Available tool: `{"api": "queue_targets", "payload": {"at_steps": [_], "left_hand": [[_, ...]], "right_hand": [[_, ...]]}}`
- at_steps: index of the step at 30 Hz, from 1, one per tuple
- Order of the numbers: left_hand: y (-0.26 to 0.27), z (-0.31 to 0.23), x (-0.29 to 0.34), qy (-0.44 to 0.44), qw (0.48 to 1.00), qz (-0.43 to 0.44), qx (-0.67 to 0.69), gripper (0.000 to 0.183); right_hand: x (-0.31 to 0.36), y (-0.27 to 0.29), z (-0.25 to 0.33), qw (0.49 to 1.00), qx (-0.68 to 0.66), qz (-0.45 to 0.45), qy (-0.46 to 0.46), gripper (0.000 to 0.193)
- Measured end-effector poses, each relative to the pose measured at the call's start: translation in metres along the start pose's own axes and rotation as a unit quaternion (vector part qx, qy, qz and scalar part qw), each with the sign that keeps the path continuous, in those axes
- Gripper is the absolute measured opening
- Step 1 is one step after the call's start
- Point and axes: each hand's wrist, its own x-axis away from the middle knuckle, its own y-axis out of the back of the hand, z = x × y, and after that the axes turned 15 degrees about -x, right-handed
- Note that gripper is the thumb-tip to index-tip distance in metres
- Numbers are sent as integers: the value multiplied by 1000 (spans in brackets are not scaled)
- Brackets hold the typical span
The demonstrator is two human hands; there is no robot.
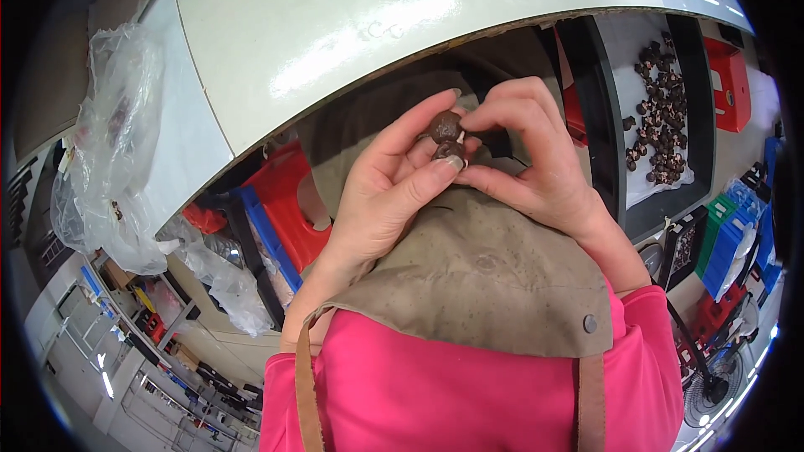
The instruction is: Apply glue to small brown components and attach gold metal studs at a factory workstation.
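Hands close together over my lap, before the white worktable. Left hand clamped on a small dark-brown figurine, thumb across its lower part. Right hand at its right side, fingers curled; whether they grip it, I cannot tell. To my right, a black tray holds many brown-and-pink pieces.

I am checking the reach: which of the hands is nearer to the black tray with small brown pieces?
Right. The right hand lies to the left of the black tray; the left hand, holding a small brown figure, is farther left.
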Motion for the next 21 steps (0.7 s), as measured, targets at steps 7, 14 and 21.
{"api": "queue_targets", "payload": {"at_steps": [7,14,21], "left_hand": [[2,6,-1,-19,1000,14,-19,80],[-3,0,1,-7,998,56,-19,82],[2,5,-3,-41,996,82,14,72]], "right_hand": [[-2,-2,-6,1000,24,1,-3,45],[-2,-2,-5,995,89,11,33,46],[-15,-2,-4,985,145,11,97,39]]}}
